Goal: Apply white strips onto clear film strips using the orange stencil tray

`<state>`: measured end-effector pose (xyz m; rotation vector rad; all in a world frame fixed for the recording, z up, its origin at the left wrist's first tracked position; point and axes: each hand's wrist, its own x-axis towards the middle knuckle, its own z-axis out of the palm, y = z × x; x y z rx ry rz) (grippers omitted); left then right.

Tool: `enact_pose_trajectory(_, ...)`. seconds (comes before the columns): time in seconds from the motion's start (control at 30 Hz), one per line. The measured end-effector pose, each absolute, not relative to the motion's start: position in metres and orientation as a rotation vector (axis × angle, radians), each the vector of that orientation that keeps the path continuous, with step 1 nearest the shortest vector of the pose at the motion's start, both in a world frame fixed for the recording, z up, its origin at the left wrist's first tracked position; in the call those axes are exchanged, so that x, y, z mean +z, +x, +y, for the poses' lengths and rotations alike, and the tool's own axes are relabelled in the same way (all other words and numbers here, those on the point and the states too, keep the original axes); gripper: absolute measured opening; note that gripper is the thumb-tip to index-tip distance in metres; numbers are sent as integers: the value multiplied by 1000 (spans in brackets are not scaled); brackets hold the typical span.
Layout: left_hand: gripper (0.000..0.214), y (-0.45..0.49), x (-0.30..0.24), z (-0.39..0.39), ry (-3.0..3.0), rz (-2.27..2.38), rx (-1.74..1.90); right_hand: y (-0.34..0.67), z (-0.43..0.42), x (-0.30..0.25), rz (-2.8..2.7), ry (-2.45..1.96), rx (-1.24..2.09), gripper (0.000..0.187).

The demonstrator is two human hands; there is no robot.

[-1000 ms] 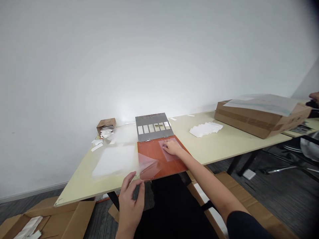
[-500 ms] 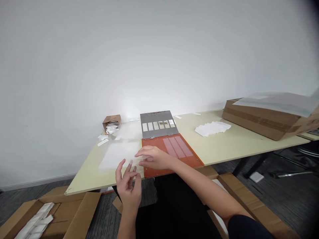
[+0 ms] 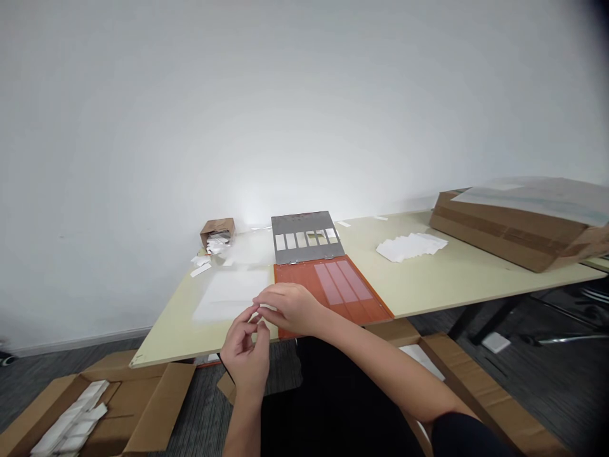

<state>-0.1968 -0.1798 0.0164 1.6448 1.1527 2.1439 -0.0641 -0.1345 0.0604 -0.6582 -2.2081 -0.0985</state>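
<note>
- Pinching at the front edge of the orange board (image 3: 295, 279): the left hand (image 3: 245, 355) and the right hand (image 3: 290, 309) are meeting above that edge, with the right hand lying over the board's near corner without visibly pressing on it.
- Drawing the fingers together: the left thumb and forefinger (image 3: 259, 320) are closing to a pinch, and the curled right fingers (image 3: 266, 303) are touching or just beside them. Whether anything is clamped between them cannot be told; any such item is too small or hidden.
- Lying just behind the fingers: the board is carrying three pink translucent strips (image 3: 341, 281) side by side, toward its right half.
- Adjoining the board: a grey metal plate with a row of rectangular windows (image 3: 304, 231) is lying flat along the board's far edge, joined there by hinges.
- Resting left of the board: a translucent film sheet (image 3: 228, 295) is lying on the pale table (image 3: 428, 285), near the fingers but apart from them.
- Surrounding the work area: a white stack of strips (image 3: 412, 246) is lying on the table, and a large cardboard box (image 3: 514, 231) is standing at its right end.
</note>
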Motion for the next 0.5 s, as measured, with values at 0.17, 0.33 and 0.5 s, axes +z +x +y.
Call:
enact_pose_trajectory(0.17,21,-198,15,-181,1679,1182,2162,-66,-138,62,-2191,-662,-252,23)
enact_pose_trajectory(0.33,22,-198,18,-185,1694,1218,2176,-67,-142,63,-2211,-662,-341,25)
enact_pose_trajectory(0.5,21,-198,21,-190,1661,1190,2177,-66,-144,67,-2179,-635,-159,23)
